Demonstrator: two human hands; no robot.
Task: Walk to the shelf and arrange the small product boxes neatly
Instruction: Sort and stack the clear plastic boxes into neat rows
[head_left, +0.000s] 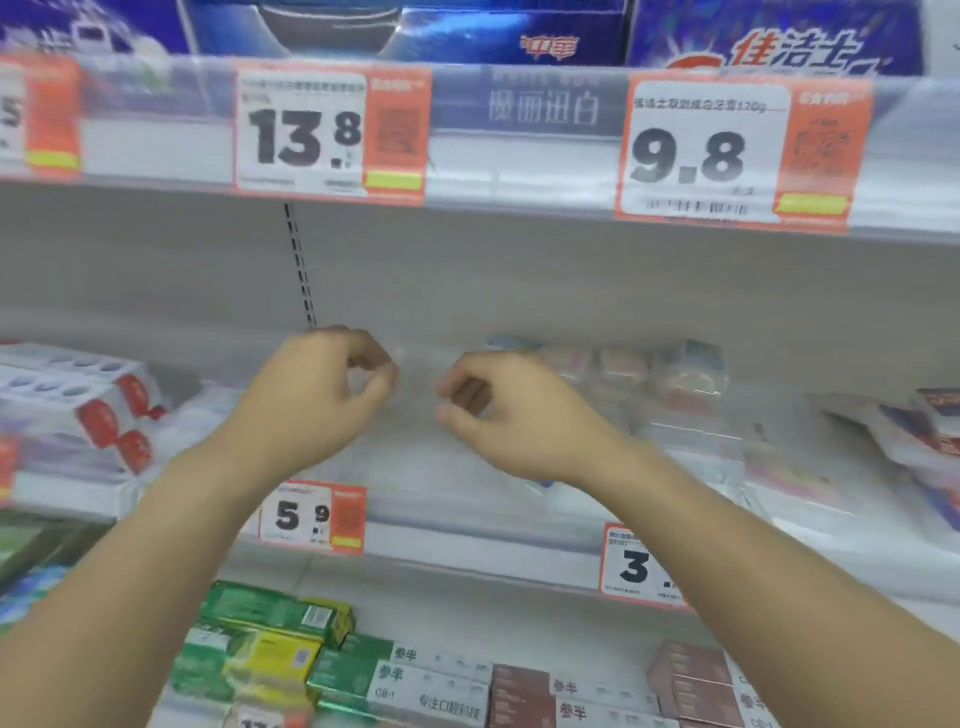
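Both hands raised at the middle shelf, fingers curled, holding nothing.

Left hand and right hand: each grip is curled, thumb near fingertips, nothing visibly pinched; blur limits certainty. Small product boxes sit at the back of the middle shelf, just right of the right hand. Price tag "5.9" hangs below the left wrist.

Small product boxes, blurred, sit in a row at the shelf back.
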